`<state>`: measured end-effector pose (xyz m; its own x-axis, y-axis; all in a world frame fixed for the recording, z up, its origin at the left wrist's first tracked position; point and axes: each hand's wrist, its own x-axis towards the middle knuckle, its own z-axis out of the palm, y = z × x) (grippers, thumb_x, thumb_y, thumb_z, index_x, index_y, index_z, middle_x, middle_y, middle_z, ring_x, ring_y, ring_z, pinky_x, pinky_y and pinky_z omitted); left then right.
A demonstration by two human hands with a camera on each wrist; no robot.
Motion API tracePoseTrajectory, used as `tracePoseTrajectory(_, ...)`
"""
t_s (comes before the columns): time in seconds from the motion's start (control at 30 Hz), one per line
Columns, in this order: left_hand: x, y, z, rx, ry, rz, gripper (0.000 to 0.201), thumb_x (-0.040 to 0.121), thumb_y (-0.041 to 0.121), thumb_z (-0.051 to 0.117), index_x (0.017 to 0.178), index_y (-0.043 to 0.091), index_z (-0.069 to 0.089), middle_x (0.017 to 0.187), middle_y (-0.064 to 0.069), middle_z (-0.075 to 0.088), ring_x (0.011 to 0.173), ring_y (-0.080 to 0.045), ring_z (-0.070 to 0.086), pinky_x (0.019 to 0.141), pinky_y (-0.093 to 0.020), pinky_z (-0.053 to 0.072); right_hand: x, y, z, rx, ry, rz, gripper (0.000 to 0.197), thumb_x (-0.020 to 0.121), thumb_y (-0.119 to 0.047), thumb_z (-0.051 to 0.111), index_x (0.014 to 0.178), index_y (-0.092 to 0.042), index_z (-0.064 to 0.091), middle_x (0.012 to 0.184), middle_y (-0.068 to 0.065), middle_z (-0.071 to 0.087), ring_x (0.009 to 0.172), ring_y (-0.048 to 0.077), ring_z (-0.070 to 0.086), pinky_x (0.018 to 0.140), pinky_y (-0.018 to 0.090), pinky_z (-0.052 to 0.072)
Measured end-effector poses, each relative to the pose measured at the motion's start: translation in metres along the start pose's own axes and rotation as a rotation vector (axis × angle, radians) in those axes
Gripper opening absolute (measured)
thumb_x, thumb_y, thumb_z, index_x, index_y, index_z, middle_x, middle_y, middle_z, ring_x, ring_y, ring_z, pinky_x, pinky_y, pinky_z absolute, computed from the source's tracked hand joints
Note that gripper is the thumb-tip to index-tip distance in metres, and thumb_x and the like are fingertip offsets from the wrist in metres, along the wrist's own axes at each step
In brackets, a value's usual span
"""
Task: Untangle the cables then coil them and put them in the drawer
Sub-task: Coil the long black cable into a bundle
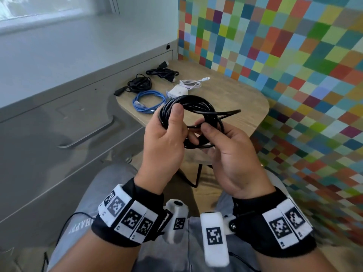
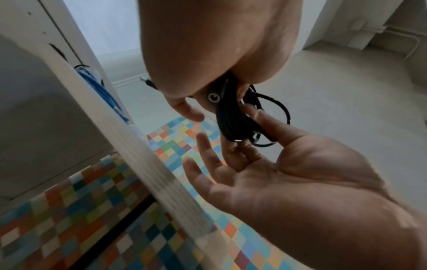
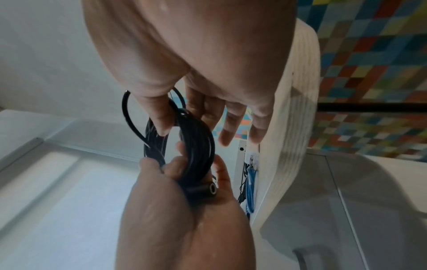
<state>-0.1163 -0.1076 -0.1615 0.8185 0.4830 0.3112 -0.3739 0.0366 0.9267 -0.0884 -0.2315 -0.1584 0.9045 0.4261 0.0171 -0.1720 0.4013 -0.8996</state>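
Note:
A black cable coil (image 1: 196,112) hangs in the air over the near edge of the small wooden table (image 1: 235,107). My left hand (image 1: 172,124) grips the coil's left side, thumb pressed on top of the bundled loops. My right hand (image 1: 204,128) pinches one loose strand at the coil's near side between thumb and forefinger, its other fingers spread. In the right wrist view the coil (image 3: 196,142) runs through the left fist, and a barrel connector (image 3: 208,190) lies against that palm. The left wrist view shows the same connector (image 2: 213,96) beside the coil (image 2: 233,118).
On the table lie a coiled blue cable (image 1: 149,101), two coiled black cables (image 1: 139,84) (image 1: 163,72), a white cable (image 1: 191,83) and a white charger (image 1: 177,91). A grey drawer front with a handle (image 1: 86,138) stands left. A checkered wall is right.

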Motion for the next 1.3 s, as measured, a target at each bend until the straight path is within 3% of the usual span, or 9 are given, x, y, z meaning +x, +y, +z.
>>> tracePoseTrajectory(0.13, 0.004, -0.016, -0.011, 0.257, 0.056, 0.121, 0.034, 0.106, 0.045, 0.043, 0.082, 0.028, 0.059, 0.077, 0.009, 0.060, 0.076, -0.007, 0.062, 0.075, -0.027, 0.048, 0.000, 0.001, -0.001, -0.071, -0.012, -0.008, 0.017, 0.090, -0.028, 0.068, 0.091, -0.013, 0.077, 0.102, 0.013, 0.074, 0.108, 0.028, 0.069, 0.110, 0.049, 0.048)
tracePoseTrajectory(0.27, 0.005, -0.026, -0.020, 0.440, 0.089, 0.173, 0.046, 0.102, 0.052, 0.040, 0.088, 0.016, 0.064, 0.095, 0.005, 0.049, 0.090, 0.002, 0.050, 0.084, -0.012, 0.040, -0.005, 0.000, 0.005, -0.097, -0.133, 0.070, 0.024, 0.096, -0.026, 0.066, 0.075, -0.025, 0.079, 0.125, 0.042, 0.058, 0.127, 0.046, 0.057, 0.118, 0.058, 0.039)
tracePoseTrajectory(0.37, 0.001, -0.021, -0.020, 0.482, 0.081, 0.240, 0.040, 0.101, 0.065, 0.037, 0.088, 0.033, 0.058, 0.092, 0.002, 0.055, 0.086, -0.006, 0.056, 0.079, -0.020, 0.044, -0.004, 0.000, 0.000, -0.073, -0.203, 0.119, 0.034, 0.085, -0.010, 0.076, 0.103, 0.016, 0.067, 0.132, 0.038, 0.059, 0.130, 0.035, 0.061, 0.116, 0.048, 0.045)
tracePoseTrajectory(0.47, 0.001, -0.011, -0.022, 0.490, 0.099, 0.309, 0.046, 0.101, 0.064, 0.038, 0.092, 0.024, 0.059, 0.089, -0.010, 0.062, 0.082, -0.019, 0.060, 0.074, -0.030, 0.048, -0.004, 0.000, 0.000, -0.346, -0.135, -0.005, 0.016, 0.081, -0.004, 0.080, 0.079, -0.009, 0.065, 0.102, 0.027, 0.064, 0.108, 0.023, 0.067, 0.100, 0.036, 0.052)
tracePoseTrajectory(0.57, 0.000, -0.006, -0.022, 0.506, 0.127, 0.360, 0.056, 0.102, 0.059, 0.042, 0.095, 0.006, 0.060, 0.088, -0.014, 0.063, 0.081, -0.027, 0.060, 0.074, -0.040, 0.050, -0.003, 0.003, 0.001, -0.469, 0.009, -0.118, 0.026, 0.090, 0.003, 0.073, 0.105, -0.018, 0.073, 0.102, 0.002, 0.074, 0.101, 0.008, 0.070, 0.087, 0.030, 0.058)
tracePoseTrajectory(0.7, -0.003, -0.001, -0.021, 0.543, 0.121, 0.413, 0.059, 0.102, 0.056, 0.044, 0.092, 0.000, 0.059, 0.084, -0.014, 0.059, 0.076, -0.029, 0.057, 0.069, -0.042, 0.048, -0.003, 0.005, 0.002, -0.413, 0.138, -0.119, 0.034, 0.093, 0.003, 0.066, 0.119, -0.019, 0.066, 0.098, 0.011, 0.069, 0.083, 0.021, 0.070, 0.073, 0.043, 0.063)
tracePoseTrajectory(0.93, 0.017, 0.006, -0.042, 0.413, 0.311, 0.205, 0.024, 0.105, 0.041, 0.052, 0.092, 0.022, 0.057, 0.081, 0.014, 0.057, 0.075, 0.007, 0.053, 0.073, -0.011, 0.041, -0.004, -0.006, -0.012, -0.278, -0.013, 0.102, 0.018, 0.086, 0.008, 0.071, 0.097, -0.005, 0.076, 0.082, 0.014, 0.073, 0.073, 0.027, 0.072, 0.071, 0.040, 0.066)
tracePoseTrajectory(1.13, 0.018, 0.009, -0.039, 0.123, 0.334, 0.050, 0.038, 0.095, 0.060, 0.054, 0.092, 0.024, 0.068, 0.092, -0.006, 0.070, 0.088, -0.032, 0.065, 0.089, -0.059, 0.054, 0.003, -0.029, -0.026, -0.814, -0.226, 0.140, 0.019, 0.086, -0.005, 0.080, 0.095, -0.022, 0.082, 0.080, -0.009, 0.079, 0.071, 0.000, 0.070, 0.070, 0.013, 0.053)
tracePoseTrajectory(1.3, 0.013, 0.013, -0.020, -0.112, 0.316, -0.135, 0.036, 0.105, 0.048, 0.050, 0.106, 0.017, 0.068, 0.095, -0.005, 0.072, 0.089, -0.028, 0.069, 0.078, -0.048, 0.060, 0.001, 0.000, -0.015, -0.831, -0.040, -0.023, 0.014, 0.095, -0.013, 0.073, 0.090, -0.025, 0.077, 0.077, -0.007, 0.075, 0.056, 0.006, 0.054, 0.058, 0.026, 0.049)
